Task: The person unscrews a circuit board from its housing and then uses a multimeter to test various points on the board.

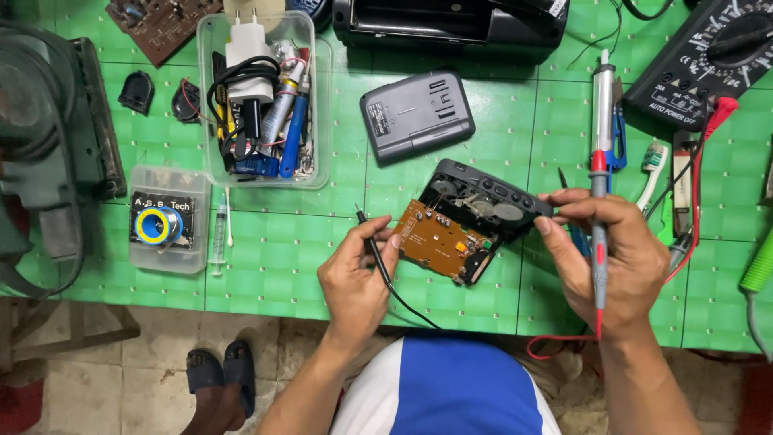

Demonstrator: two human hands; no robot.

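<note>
Opened cassette player (483, 211): black casing, back removed, grey gear wheels exposed along the top, brown circuit board (431, 234) hinged out at its 8 o'clock side. Held just above the green tiled surface (274, 266), centre of view, between both hands.

Left hand (354, 278): fingers curled, pinching a black test probe (372, 242) with its tip pointing to 11 o'clock; thumb touches the board's left edge.

Right hand (616, 258): fingers closed on the player's right end, a red test probe (599, 234) clamped upright across them, tip to 12 o'clock.

Clear plastic tub (318, 113), at 10 o'clock of the player: white plug adapter, black cable, blue and grey pens or tools, tangled wires.

Small clear lidded box (141, 258), at 9 o'clock: a spool of solder with yellow-and-blue hub.

Multimeter (708, 60), at 2 o'clock.
</note>
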